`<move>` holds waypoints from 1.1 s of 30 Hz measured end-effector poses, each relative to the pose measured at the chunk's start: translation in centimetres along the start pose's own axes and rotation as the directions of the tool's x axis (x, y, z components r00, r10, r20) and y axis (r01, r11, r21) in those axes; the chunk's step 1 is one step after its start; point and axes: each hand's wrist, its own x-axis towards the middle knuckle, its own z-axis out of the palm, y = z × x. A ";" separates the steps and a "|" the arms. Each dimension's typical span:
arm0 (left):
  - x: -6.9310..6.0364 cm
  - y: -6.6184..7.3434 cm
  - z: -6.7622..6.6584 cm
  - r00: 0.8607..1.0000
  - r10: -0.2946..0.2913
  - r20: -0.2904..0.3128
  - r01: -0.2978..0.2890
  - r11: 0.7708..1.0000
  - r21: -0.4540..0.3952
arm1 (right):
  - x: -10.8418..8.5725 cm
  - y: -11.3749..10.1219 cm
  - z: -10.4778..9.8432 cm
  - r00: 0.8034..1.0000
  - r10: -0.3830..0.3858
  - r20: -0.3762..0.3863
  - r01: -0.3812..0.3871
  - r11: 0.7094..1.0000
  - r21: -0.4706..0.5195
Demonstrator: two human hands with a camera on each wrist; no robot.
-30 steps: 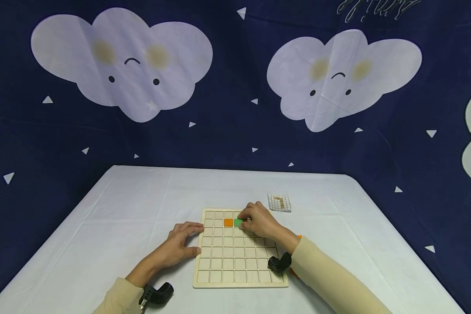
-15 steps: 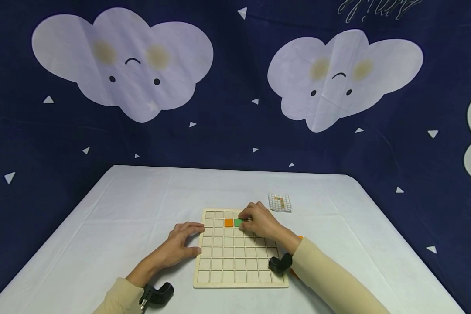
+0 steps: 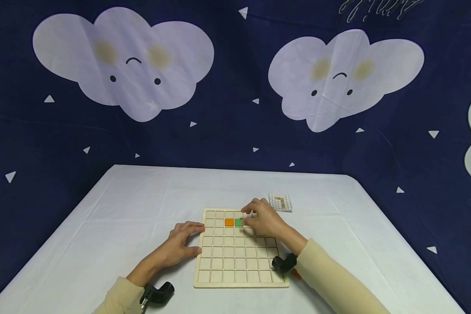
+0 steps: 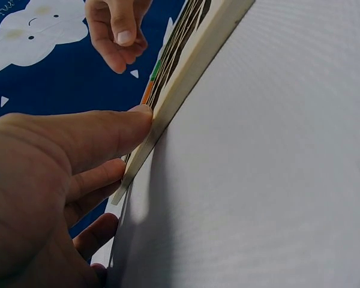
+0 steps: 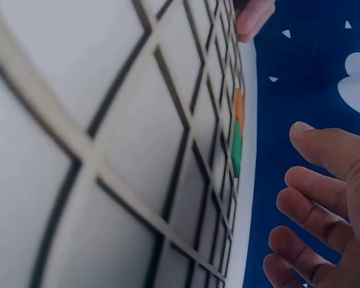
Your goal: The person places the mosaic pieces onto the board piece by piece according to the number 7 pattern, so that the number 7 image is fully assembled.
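A wooden grid board [image 3: 228,252] lies on the white-covered table. In its second row from the far edge, an orange tile [image 3: 229,222] and a green tile [image 3: 238,222] sit side by side. My right hand [image 3: 264,219] hovers over the board just right of the green tile, fingers spread and nothing between them; the right wrist view shows the hand [image 5: 330,198] apart from the green tile [image 5: 236,149]. At the board's left edge rests my left hand [image 3: 180,242], its thumb and fingertips touching the rim, as the left wrist view also shows.
A small card printed with a grid pattern [image 3: 280,203] lies beyond the board's far right corner. An orange-brown piece [image 3: 296,274] shows partly beneath the right forearm. Behind the table hangs a dark blue cloth [image 3: 235,144] with clouds.
My right hand has let go of the green tile, its fingers parting and lifting slightly to the right. The green tile stays beside the orange one. My left hand has not moved.
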 end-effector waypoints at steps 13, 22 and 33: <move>0.0 0.0 -0.1 1.000 -0.016 0.003 0.016 1.000 0.010 | -2.0 -0.1 -2.1 0.998 0.014 -0.059 -0.014 1.000 0.007; 0.0 0.1 -0.2 1.000 -0.016 0.007 0.016 1.000 0.006 | -3.4 0.9 -3.0 0.993 -0.017 -0.114 0.015 1.000 -0.016; 0.0 0.0 -0.1 1.000 -0.025 0.009 0.025 1.000 0.006 | -6.1 2.1 -3.9 0.987 0.004 -0.162 -0.015 0.998 -0.066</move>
